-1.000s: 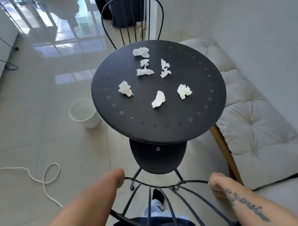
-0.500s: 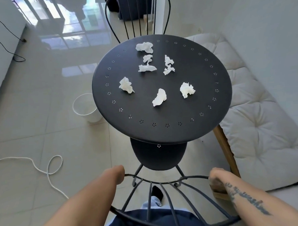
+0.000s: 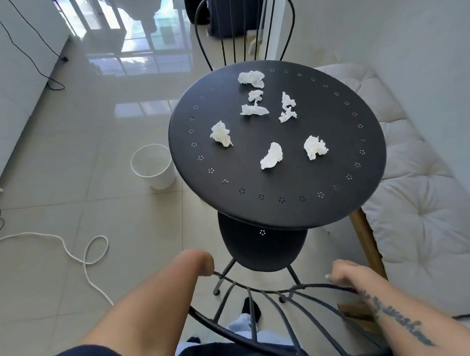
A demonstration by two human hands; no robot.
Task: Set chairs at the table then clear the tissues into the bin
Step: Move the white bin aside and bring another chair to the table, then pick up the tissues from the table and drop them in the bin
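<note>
Because the left hand (image 3: pixel 201 261) bends down, its fingers are hidden, but it seems curled on the rail of the near black wire-back metal chair (image 3: pixel 261 246), whose seat is half under the round black metal table (image 3: pixel 297 210). The right hand (image 3: pixel 340 274) grips that rail too. Both have stayed there. On the table lie six white crumpled tissues (image 3: pixel 271 156). A second black chair (image 3: pixel 245 29) stands behind the table, and one white round plastic bin (image 3: pixel 152 168) sits left of it.

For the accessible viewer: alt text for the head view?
The left hand and right hand grip the back rail of a black chair, its seat partly under a round black table. Crumpled tissues lie on the table; a white bin stands on the floor beside it.
</note>
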